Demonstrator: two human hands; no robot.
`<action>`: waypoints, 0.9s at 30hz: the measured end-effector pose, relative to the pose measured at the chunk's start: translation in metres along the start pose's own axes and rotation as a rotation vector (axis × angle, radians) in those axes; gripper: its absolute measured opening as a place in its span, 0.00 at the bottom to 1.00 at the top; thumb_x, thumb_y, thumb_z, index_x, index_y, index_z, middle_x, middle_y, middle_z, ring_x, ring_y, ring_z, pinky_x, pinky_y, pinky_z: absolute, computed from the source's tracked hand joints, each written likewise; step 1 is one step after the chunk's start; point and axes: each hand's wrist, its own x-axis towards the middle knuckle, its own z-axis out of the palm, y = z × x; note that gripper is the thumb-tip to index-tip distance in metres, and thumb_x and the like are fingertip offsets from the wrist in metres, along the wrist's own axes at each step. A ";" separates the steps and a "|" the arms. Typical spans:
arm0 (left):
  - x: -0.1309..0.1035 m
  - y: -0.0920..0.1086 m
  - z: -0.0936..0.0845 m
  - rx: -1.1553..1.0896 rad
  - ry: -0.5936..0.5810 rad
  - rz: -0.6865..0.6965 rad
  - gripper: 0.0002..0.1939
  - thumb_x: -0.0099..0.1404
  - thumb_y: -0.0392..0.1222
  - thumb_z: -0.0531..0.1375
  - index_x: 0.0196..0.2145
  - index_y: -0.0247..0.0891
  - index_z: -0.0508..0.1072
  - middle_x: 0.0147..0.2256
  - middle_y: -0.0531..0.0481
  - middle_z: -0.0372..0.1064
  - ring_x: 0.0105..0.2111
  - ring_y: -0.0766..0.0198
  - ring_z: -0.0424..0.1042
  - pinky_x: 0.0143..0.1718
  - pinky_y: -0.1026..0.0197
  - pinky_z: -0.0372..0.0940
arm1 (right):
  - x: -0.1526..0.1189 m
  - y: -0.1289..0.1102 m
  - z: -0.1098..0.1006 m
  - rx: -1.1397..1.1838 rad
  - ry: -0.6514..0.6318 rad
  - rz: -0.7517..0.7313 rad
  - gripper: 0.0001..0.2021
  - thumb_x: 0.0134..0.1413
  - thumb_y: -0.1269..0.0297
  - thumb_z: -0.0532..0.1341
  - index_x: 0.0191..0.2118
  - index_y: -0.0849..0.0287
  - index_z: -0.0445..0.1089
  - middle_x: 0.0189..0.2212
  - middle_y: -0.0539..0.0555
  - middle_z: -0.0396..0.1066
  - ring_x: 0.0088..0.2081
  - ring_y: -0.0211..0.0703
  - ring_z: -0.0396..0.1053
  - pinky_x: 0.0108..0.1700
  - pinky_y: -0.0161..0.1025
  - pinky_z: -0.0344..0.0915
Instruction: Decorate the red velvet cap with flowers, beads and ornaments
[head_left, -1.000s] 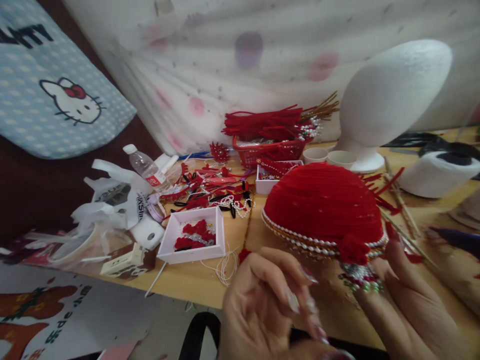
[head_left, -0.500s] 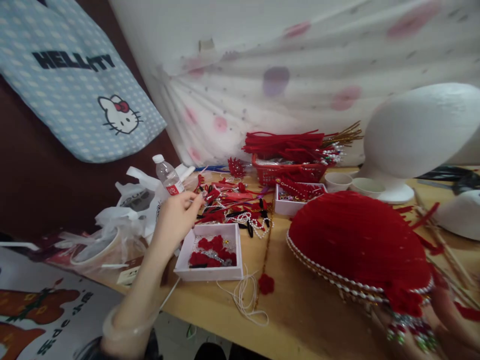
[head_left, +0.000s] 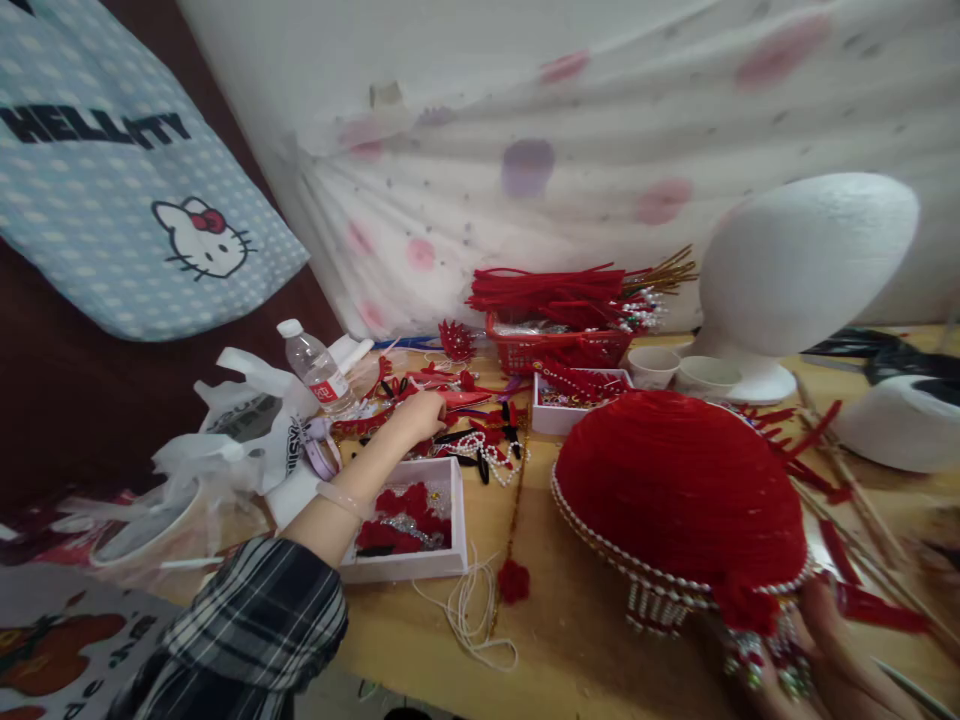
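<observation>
My left hand (head_left: 420, 415) reaches over the heap of red ornaments, black clips and white bead strings, behind a white box (head_left: 459, 565) of red flowers. Its fingertips point down into the heap, and what they touch is too small to make out. On the right, my right hand (head_left: 832, 650) grips the lower edge of a red domed headpiece (head_left: 675, 480) trimmed with white beads. A red flower (head_left: 746, 605) with hanging bead tassels is at that edge, partly over my fingers.
A red basket (head_left: 517, 352) of red and gold stems stands at the back, near a small box (head_left: 555, 420) and two cups. Behind the headpiece is a white foam head (head_left: 795, 270). A bottle (head_left: 315, 370) and plastic bags (head_left: 247, 400) are at left.
My left hand has moved right and farther over the ornament heap, bringing the plaid sleeve into view. The headpiece in my right hand is tilted differently, showing more beads below. The view has shifted slightly.
</observation>
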 end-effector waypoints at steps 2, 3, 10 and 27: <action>0.001 -0.002 0.001 0.021 -0.001 -0.014 0.17 0.68 0.45 0.59 0.52 0.38 0.69 0.52 0.43 0.68 0.47 0.55 0.72 0.46 0.48 0.70 | -0.005 -0.003 0.009 0.077 0.131 0.053 0.18 0.50 0.62 0.64 0.49 0.46 0.74 0.40 0.50 0.80 0.29 0.45 0.79 0.22 0.32 0.77; 0.001 -0.003 0.001 0.029 -0.003 -0.018 0.17 0.68 0.45 0.59 0.52 0.38 0.69 0.51 0.43 0.68 0.46 0.55 0.72 0.46 0.48 0.70 | -0.008 -0.004 0.013 0.108 0.179 0.087 0.19 0.46 0.64 0.66 0.47 0.47 0.75 0.38 0.50 0.80 0.27 0.45 0.78 0.20 0.32 0.76; 0.000 -0.004 -0.001 0.101 0.016 -0.065 0.17 0.68 0.45 0.59 0.52 0.37 0.69 0.51 0.43 0.68 0.46 0.55 0.72 0.46 0.48 0.70 | -0.012 -0.004 0.013 0.166 0.156 0.158 0.26 0.36 0.74 0.66 0.46 0.47 0.76 0.34 0.48 0.80 0.21 0.47 0.75 0.16 0.36 0.74; 0.017 -0.001 -0.003 0.129 0.097 -0.158 0.18 0.68 0.46 0.59 0.53 0.37 0.69 0.51 0.43 0.68 0.46 0.55 0.72 0.45 0.48 0.70 | -0.012 0.001 0.008 0.193 -0.031 0.095 0.19 0.52 0.77 0.63 0.48 0.49 0.74 0.39 0.52 0.79 0.30 0.42 0.79 0.27 0.30 0.77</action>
